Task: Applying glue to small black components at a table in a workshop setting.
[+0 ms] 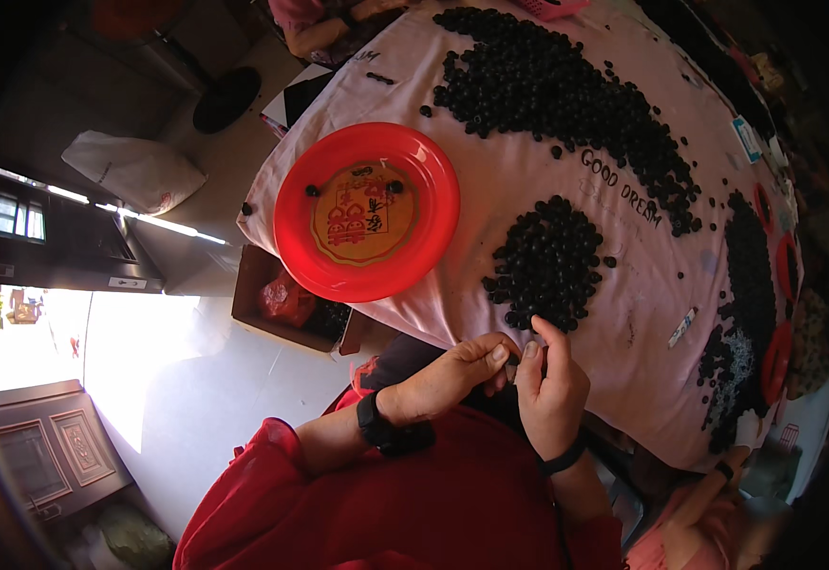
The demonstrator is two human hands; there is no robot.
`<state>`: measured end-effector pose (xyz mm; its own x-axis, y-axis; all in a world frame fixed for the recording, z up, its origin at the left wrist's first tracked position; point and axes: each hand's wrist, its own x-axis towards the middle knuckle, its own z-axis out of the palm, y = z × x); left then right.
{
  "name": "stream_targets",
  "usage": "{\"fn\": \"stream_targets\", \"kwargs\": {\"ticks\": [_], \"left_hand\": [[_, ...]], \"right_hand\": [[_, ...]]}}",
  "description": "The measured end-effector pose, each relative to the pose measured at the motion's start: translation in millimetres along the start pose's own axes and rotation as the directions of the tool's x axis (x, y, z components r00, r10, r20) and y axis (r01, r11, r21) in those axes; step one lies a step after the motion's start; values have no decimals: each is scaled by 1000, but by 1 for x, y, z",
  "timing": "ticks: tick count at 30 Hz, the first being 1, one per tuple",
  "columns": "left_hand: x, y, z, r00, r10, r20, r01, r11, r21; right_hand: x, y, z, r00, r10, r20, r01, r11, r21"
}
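Observation:
My left hand (457, 378), with a black watch on its wrist, is held over my lap at the table's near edge. Its thumb and fingers are pinched together. Close against its fingertips is my right hand (549, 389), thumb raised, index finger bent upward and the other fingers curled in. Something small and dark seems to sit between the two hands, too small to make out. Just beyond my right fingertips lies a heap of small black round pieces (549, 261). To the left of the heap, a red plate (286, 223) carries a few of the same black pieces on its patterned centre.
A larger pile of black pieces (566, 90) spreads across the pink tablecloth (490, 180). More pieces (752, 256) and several red plates lie along the right side. Below the plate stands an open cardboard box (286, 331). Other people's arms (699, 499) show at lower right and at the top.

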<state>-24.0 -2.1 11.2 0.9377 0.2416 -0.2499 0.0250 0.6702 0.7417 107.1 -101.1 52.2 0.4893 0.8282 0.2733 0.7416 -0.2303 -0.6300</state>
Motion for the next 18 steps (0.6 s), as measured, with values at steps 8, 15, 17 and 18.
{"fn": "stream_targets", "kwargs": {"ticks": [8, 15, 17, 18], "left_hand": [[1, 1, 1, 1000, -5, -19, 4, 1000, -27], [-3, 5, 2, 996, -81, 29, 84, 986, -142], [-2, 7, 1, 997, -78, 11, 79, 983, -168], [-1, 7, 0, 998, -65, 5, 65, 978, -198]], "right_hand": [[-1, 1, 1, 999, 35, 4, -35, 999, -25], [8, 15, -11, 966, 210, -152, -198, 976, 87], [6, 16, -15, 972, 206, -110, -183, 964, 194], [3, 16, -17, 958, 286, -25, -266, 917, 297]]}}
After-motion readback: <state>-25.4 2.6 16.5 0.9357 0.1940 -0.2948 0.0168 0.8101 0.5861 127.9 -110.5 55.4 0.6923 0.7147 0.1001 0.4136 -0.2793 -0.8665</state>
